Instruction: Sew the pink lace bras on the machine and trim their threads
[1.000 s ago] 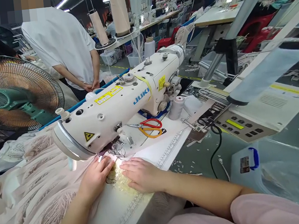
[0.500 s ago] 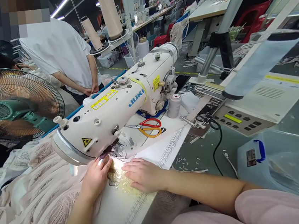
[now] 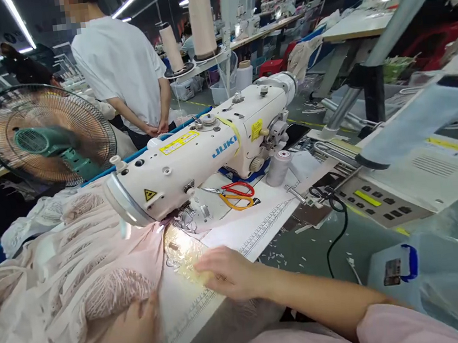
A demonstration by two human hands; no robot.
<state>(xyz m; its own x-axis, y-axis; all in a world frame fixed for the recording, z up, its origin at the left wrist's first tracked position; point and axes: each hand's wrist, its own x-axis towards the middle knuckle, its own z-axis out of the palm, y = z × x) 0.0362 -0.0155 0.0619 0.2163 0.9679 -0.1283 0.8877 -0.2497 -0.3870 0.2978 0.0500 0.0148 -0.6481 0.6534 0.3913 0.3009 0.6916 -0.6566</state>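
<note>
Two bare hands at a white JUKI sewing machine (image 3: pixel 210 146) on a grey-green desk (image 3: pixel 303 251). Right hand (image 3: pixel 228 272) laid flat, palm down, on a pale lace patch (image 3: pixel 183 255), fingers (image 3: pixel 206 262) stretched out straight, gripping nothing. Patch lit by the machine's lamp, lying just in front of the presser foot (image 3: pixel 185 221) and touching the edge of a pink lace garment (image 3: pixel 79 263). Garment heaped over the left part of the desk, reaching under the machine's head. Left hand (image 3: pixel 134 337) low in the view at the garment's near edge, fingertips against the cloth (curled or flat: impossible to tell, being partly hidden by folds). Behind the needle, on the machine bed: scissors (image 3: pixel 234 195) with one red and one yellow handle, then a grey thread spool (image 3: pixel 277 167) upright beside the machine's column. Printed ruler strip (image 3: pixel 261 228) along the white sheet's edge. Control panel (image 3: pixel 373 202) to the right, well apart from both hands. Beyond the desk: standing fan (image 3: pixel 47 138) and a person in a white T-shirt (image 3: pixel 124 68), hands joined at the waist.
</note>
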